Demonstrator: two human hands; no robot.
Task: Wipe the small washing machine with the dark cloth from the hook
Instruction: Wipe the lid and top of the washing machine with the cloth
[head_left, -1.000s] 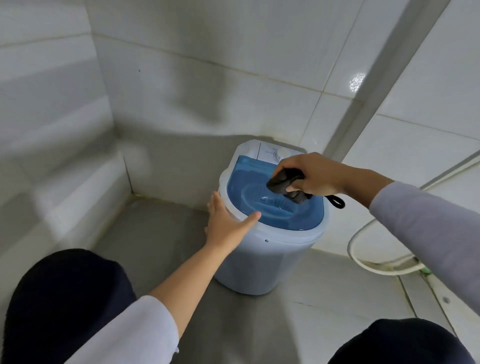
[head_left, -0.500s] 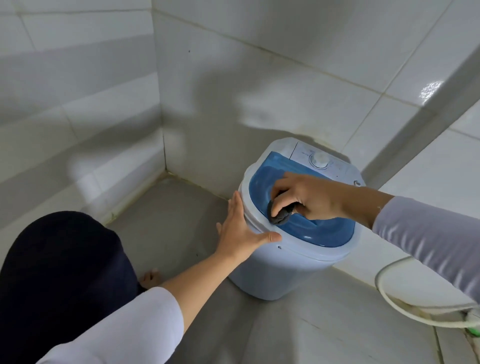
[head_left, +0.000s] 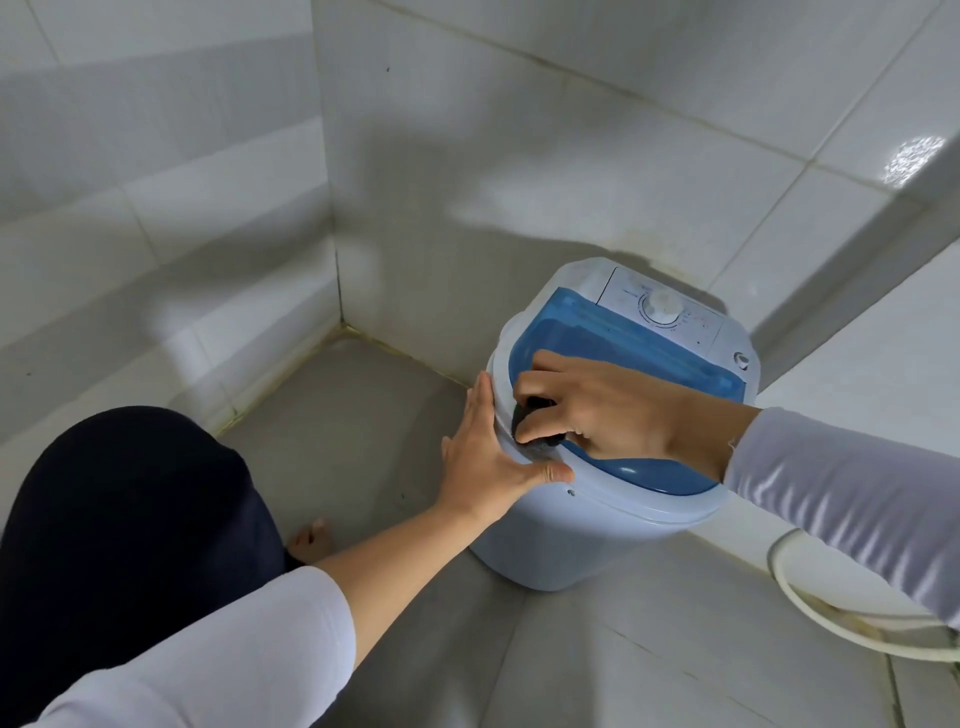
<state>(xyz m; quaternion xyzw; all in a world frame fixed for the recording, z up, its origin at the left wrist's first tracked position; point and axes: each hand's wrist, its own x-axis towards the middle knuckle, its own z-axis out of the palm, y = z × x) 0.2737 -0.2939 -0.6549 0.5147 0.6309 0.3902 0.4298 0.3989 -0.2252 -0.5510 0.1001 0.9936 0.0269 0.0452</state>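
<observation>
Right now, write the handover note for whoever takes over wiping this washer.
Right hand: closed on the bunched dark cloth, pressing it on the washing machine's front-left rim, at the edge of the blue lid.
Left hand: open, flat against the machine's left side, thumb on the rim, steadying it.
The machine stands on the floor by the tiled wall; a white hose lies to its right.
Done: cloth fetched, wiping under way on top.
Left: how much of the top is wiped cannot be told; the control panel and the body sides look untouched.

A small pale-blue round plastic washing machine (head_left: 597, 525) with a translucent blue lid stands upright on the floor by the tiled wall, a bunched dark cloth (head_left: 530, 418) pressed on its front-left rim.
</observation>
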